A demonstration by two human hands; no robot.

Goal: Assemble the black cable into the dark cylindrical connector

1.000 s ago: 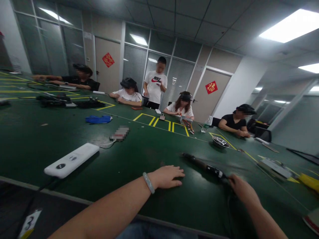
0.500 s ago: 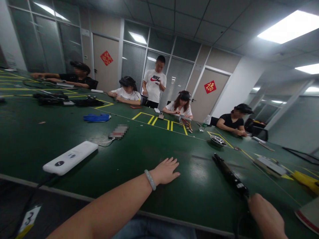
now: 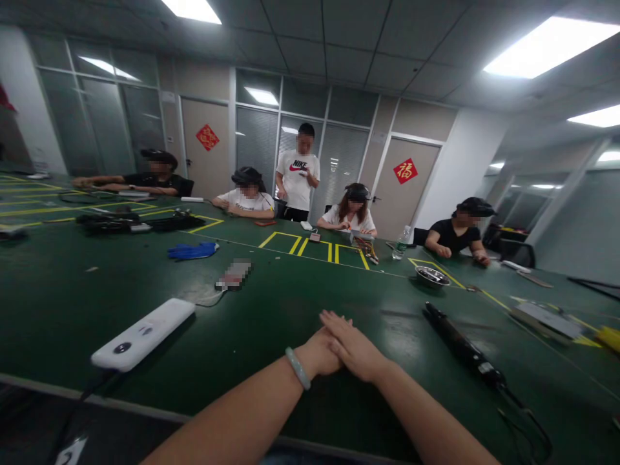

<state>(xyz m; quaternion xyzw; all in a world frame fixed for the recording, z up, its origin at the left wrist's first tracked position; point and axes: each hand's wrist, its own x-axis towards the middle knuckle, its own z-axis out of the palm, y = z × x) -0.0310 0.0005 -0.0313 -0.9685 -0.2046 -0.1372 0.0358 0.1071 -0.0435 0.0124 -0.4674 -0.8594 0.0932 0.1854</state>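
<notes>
On the green tabletop (image 3: 271, 387), my left hand (image 3: 317, 354), with a pale bangle (image 3: 297, 369) at its wrist, rests flat. My right hand (image 3: 356, 349) lies across the back of it, fingers stretched out and touching it. The right hand covers most of the left fingers; only a small part of them shows. Neither hand holds anything. To the right of both hands lies a long black corded tool (image 3: 465, 345), apart from them, its cable curving toward the table's front edge. A white power bank-like device (image 3: 145, 334) with a cable lies to the left.
Farther back are a phone-like device (image 3: 234, 274), a blue glove (image 3: 194, 250), black cables (image 3: 111, 221), a metal bowl (image 3: 433, 277) and a water bottle (image 3: 401, 244). A flat grey case (image 3: 547, 321) lies at right. Several people sit across the table; one person (image 3: 298, 174) stands.
My right hand has left the black tool's cable end and moved left onto my left hand. The left hand stays on the table. The view has levelled slightly.
</notes>
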